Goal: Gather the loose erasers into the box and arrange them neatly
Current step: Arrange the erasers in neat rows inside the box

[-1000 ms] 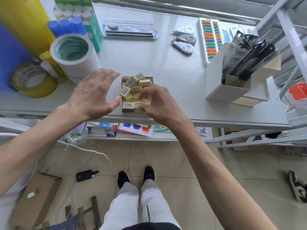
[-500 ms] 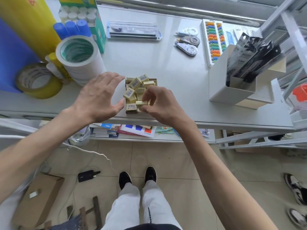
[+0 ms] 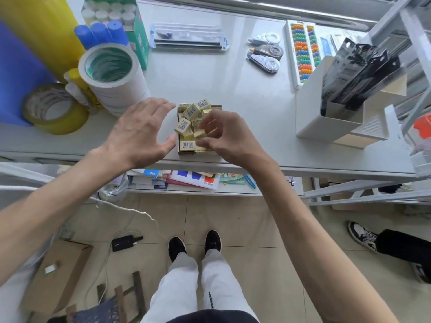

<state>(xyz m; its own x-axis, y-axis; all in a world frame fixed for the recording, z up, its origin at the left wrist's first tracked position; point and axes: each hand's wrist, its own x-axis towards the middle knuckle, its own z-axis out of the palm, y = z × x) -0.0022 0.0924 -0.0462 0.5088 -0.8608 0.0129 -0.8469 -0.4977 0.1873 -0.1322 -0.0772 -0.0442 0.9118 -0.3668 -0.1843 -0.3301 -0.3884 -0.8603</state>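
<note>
1. Shoes (image 3: 177, 248), black, stand on the tiled floor below white trouser legs, closest to the camera.
2. A lower shelf (image 3: 198, 194) under the surface holds flat books and coloured packets.
3. The box (image 3: 186, 153) stands on the surface (image 3: 210, 85), right at its near edge, between the two hands.
4. The erasers (image 3: 184, 125) are yellow with barcode labels. They fill the box in a loose heap, several of them tilted, and one lies flat in the near left corner.
5. The left hand (image 3: 137, 134) is just beside the left wall of the box, with its fingers (image 3: 151, 106) straight and spread apart, holding nothing. Whether the thumb touches the box, I cannot tell.
6. The right hand (image 3: 228, 138) is over the right part of the box. Its fingers are curled, and the thumb and forefinger pinch a single eraser (image 3: 200, 134) above the others.
7. Farther left, a white tape roll (image 3: 112, 75) and a yellow tape roll (image 3: 53, 110) stand near each other.
8. To the right is a white organiser (image 3: 326, 122) with dark packets inside.
9. At the far side lie correction tapes (image 3: 265, 55) and an abacus (image 3: 303, 50).
</note>
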